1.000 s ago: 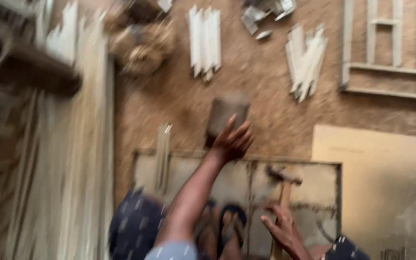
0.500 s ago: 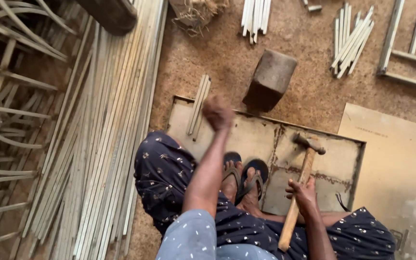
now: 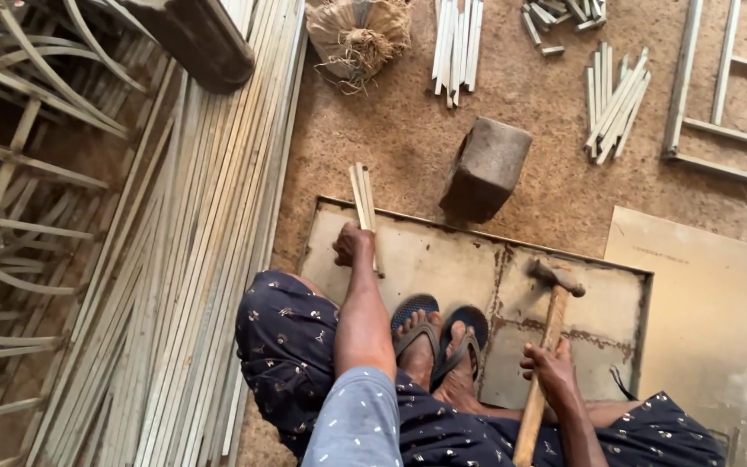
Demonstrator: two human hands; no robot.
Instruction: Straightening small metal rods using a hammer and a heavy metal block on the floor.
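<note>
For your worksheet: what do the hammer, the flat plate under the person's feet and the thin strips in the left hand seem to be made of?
Hammer: pale, bare wooden handle in the right hand; dark, dull head, likely iron.
Flat plate: probably sheet metal, grey with brown rust stains and a raised rim.
Thin strips, gripped by the left hand: light, unfinished split cane or bamboo, judging by their pale, straight, slender look.

The right hand (image 3: 551, 372) grips a hammer (image 3: 546, 346) with a smooth wooden handle and dull, rusty metal head. The left hand (image 3: 352, 245) closes on pale, matt wooden sticks (image 3: 362, 203). Beneath both lies a matt metal sheet (image 3: 443, 259), rust-stained.
</note>
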